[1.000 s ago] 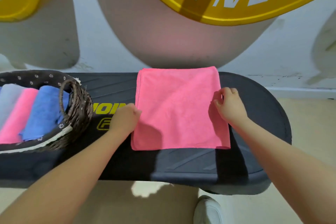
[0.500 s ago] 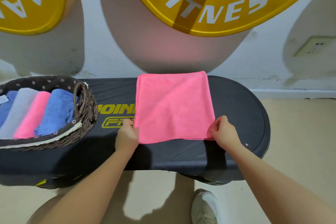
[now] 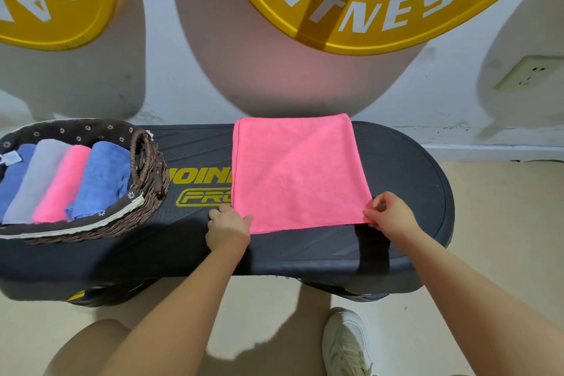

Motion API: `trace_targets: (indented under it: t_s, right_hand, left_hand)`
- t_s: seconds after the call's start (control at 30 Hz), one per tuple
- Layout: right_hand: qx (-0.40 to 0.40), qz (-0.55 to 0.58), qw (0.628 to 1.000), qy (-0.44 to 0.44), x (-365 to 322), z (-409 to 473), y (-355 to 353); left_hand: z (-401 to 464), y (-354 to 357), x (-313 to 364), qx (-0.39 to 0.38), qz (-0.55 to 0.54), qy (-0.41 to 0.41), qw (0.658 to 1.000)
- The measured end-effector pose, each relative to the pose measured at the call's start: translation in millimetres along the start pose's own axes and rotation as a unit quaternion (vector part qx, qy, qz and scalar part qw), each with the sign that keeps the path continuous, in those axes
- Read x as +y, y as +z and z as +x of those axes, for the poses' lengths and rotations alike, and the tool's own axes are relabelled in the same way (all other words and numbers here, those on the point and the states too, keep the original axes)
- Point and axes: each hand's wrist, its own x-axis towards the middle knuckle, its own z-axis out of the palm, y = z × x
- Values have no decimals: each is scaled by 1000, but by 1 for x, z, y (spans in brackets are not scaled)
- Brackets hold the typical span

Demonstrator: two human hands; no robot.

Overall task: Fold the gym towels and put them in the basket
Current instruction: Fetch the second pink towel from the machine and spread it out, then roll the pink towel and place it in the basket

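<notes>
Left hand (image 3: 228, 227) at the near-left corner of the pink towel (image 3: 297, 174); fingers curled down onto the corner, seemingly pinching it, though the back of the hand hides the actual contact. Right hand (image 3: 389, 213) at the near-right corner, thumb and fingers pinched on the hem, corner lifted slightly off the surface.

Towel lies flat on the black step (image 3: 406, 192), already folded at least once by the look of the doubled left edge; far edge close to the wall, a faint diagonal crease across it. Part of the yellow lettering on the step is covered by it.

Basket (image 3: 149, 174) sits at the left end of the step, just beside the towel but not touching. Four folded towels stand in a row inside: dark blue, grey, pink, blue. Little room left at the right side of the row.

Judgement: next fold probably carries the near edge away to meet the far edge.

Risks:
- Corners lifted unevenly, so the edges land skewed and the fold comes out crooked.
- Layers underneath slip apart if only the top layer is pinched.
- Far edge sits at the step's back rim; a push could send it off behind.
- Basket is nearly full; a loosely folded towel may not wedge in.
</notes>
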Motion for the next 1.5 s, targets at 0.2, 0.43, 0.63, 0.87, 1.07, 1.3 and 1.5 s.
trace_targets:
  t_s: [0.2, 0.43, 0.63, 0.87, 1.07, 1.3, 1.5]
  right_hand:
    - [-60, 69, 996, -9, -1, -15, -4]
    - [-77, 140, 987, -14, -3, -27, -17]
    - [-190, 2, 980, -53, -10, -44, -35]
    - [-150, -15, 983, -105, -30, -59, -41]
    - [-166, 57, 982, -75, -32, -46, -45]
    - [-114, 124, 984, -51, -39, -8, -35]
    - [-69, 127, 986, -85, -56, 47, -24]
  left_hand:
    - [1, 3, 0, -27, 23, 10, 999]
    - [6, -17, -15, -65, -417, 28, 906]
    - [-5, -41, -31, -56, -363, 128, 921]
    - [-18, -70, -36, -135, -119, 184, 966]
    - [-15, -76, -43, -108, 134, 342, 924]
    - [28, -81, -21, -48, -143, 344, 927]
    - [69, -69, 19, -53, -292, 247, 922]
